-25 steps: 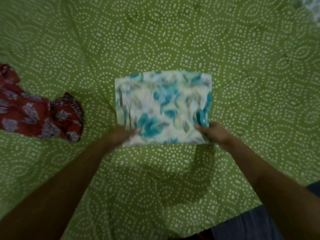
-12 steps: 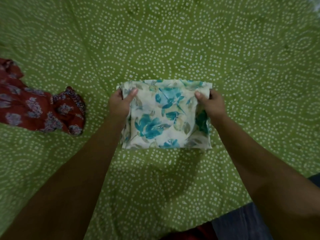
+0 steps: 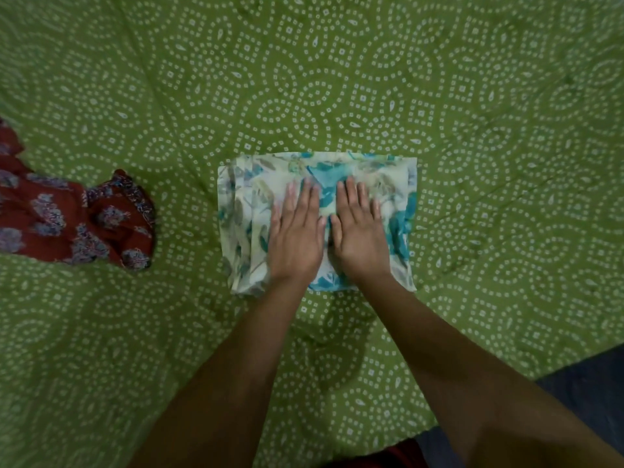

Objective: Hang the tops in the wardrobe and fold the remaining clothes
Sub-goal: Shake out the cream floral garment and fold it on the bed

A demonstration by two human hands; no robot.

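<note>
Together, left hand (image 3: 294, 236) and right hand (image 3: 360, 235) press flat on folded garment (image 3: 243, 211).

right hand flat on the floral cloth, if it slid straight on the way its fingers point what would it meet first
The right hand would cross the folded floral cloth to its far edge, then reach bare green bedsheet; nothing else seems to lie in that line.

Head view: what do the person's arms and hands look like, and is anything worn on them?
Both forearms are bare as far as the frame shows: no sleeves, gloves, watch or bangles. No rings show on the left hand or the right hand. The nails look short and unpainted.
</note>
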